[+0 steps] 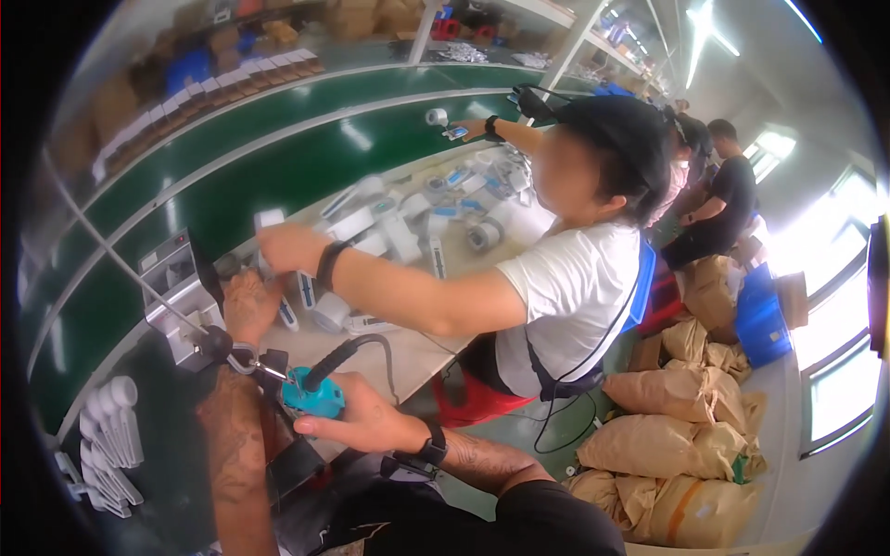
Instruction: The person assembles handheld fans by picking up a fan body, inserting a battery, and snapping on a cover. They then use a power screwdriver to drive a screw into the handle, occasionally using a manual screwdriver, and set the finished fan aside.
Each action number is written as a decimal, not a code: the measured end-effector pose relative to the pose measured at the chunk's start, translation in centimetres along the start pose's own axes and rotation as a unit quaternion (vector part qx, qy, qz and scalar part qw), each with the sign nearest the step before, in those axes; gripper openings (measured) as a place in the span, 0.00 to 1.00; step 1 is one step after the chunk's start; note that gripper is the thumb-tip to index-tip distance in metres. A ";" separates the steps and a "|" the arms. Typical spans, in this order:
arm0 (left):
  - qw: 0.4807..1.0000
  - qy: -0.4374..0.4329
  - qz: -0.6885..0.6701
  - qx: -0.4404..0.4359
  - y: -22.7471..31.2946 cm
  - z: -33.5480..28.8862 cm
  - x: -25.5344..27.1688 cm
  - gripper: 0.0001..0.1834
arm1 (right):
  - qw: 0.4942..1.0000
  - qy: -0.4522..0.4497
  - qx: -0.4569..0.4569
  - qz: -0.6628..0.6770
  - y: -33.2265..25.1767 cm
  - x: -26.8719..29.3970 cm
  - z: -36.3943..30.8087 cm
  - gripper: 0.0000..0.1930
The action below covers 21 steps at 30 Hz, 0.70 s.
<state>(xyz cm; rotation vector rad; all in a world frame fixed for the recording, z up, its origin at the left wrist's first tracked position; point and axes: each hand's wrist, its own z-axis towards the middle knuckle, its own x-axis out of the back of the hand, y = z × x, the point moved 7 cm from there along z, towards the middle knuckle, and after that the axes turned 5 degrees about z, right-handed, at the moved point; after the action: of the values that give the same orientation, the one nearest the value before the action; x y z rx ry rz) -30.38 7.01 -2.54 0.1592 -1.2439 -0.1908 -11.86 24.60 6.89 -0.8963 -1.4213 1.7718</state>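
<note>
1. Clearly, the right hand (357, 419) is wrapped round a teal tool (313, 398), which sits within its grip above the near end of the pale workbench (422, 357); a black cable (330, 361) rises from the tool and loops to the right.
2. At the tool's left, a metal carabiner (257, 365) links toward a black knob (215, 343), where a thin grey line (120, 246) slants down from the upper left.
3. Beyond the carabiner, farther forward than the tool, the left hand (248, 306) is just beside a co-worker's hand (286, 248) at the bench's left edge. Its fingers are partly hidden, so I cannot tell whether it grips anything.
4. Left of that hand stands a grey box-shaped machine (176, 296).
5. White parts (399, 236), some round-headed, crowd the bench toward its far end; similar white pieces (119, 393) lie bunched at lower left on a dark surface (171, 403).
6. A glossy green surface (306, 139) borders the bench's left edge.
7. Along the right edge is the co-worker (575, 287), in a white shirt and dark cap.
8. Behind are brown sacks (681, 394), a blue crate (765, 320) and bright windows (839, 394).
</note>
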 end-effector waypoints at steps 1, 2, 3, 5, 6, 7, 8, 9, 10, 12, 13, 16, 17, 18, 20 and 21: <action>1.000 -0.011 -0.017 0.015 0.3 -0.2 -0.4 0.24 | 1.000 0.003 0.002 -0.001 0.0 -0.3 -0.3 0.17; 0.999 -0.012 -0.021 0.021 0.4 -0.4 -0.8 0.25 | 1.000 0.003 -0.003 -0.009 0.1 -0.6 -0.6 0.17; 1.000 -0.009 -0.021 0.016 0.0 -0.2 -0.8 0.25 | 1.000 0.004 -0.006 -0.018 -0.2 -0.9 -0.6 0.18; 0.999 0.001 -0.019 -0.045 -0.7 -0.2 -0.6 0.24 | 1.000 0.014 0.014 -0.014 -0.4 -1.3 -0.4 0.18; 0.998 0.009 -0.011 -0.062 -0.5 -1.0 0.3 0.22 | 0.999 0.025 0.026 -0.009 -0.4 -1.3 -0.6 0.18; 0.998 0.007 -0.011 -0.063 -0.3 -1.9 0.8 0.22 | 0.999 0.026 0.025 -0.008 -0.4 -1.3 -0.8 0.18; 1.000 -0.013 -0.003 -0.027 -1.1 -2.9 1.3 0.21 | 0.999 0.026 0.024 -0.019 -0.3 -1.4 -0.7 0.19; 0.999 -0.040 -0.008 -0.017 0.5 -3.3 1.0 0.20 | 0.997 0.053 0.023 -0.041 -0.4 -0.5 -1.4 0.19; 0.993 -0.058 -0.081 -0.060 2.2 -3.8 1.6 0.17 | 0.996 0.077 0.020 -0.046 -0.4 0.1 -1.8 0.19; 0.983 -0.094 -0.149 -0.040 2.1 -6.1 4.6 0.14 | 0.996 0.076 0.019 -0.037 -0.3 0.1 -1.2 0.20; 0.969 -0.125 -0.213 -0.014 1.2 -7.4 6.3 0.13 | 0.997 0.069 0.017 -0.028 -0.4 -0.2 -0.8 0.20; 0.973 -0.052 -0.143 -0.175 2.2 -9.5 11.2 0.11 | 0.997 0.037 0.035 -0.061 -0.2 -0.6 0.2 0.23; 0.973 -0.055 -0.143 -0.175 2.6 -10.3 12.9 0.11 | 0.997 0.039 0.033 -0.059 0.0 -0.6 0.4 0.23; 0.977 -0.085 -0.164 -0.104 3.1 -11.3 14.7 0.10 | 0.996 0.038 0.048 -0.063 -0.1 -0.8 0.4 0.23; 0.980 -0.137 -0.143 -0.021 2.1 -12.6 15.1 0.11 | 0.995 0.035 0.063 -0.065 0.0 -0.8 1.1 0.23; 0.980 -0.139 -0.140 -0.017 1.4 -13.5 14.9 0.11 | 0.998 0.017 0.037 -0.055 0.6 -1.2 1.5 0.23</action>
<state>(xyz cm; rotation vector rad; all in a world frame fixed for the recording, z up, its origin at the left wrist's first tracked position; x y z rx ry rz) -12.87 5.11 7.31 0.2868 -1.4927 -0.4915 -12.55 22.74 6.68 -0.7905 -1.3488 1.7087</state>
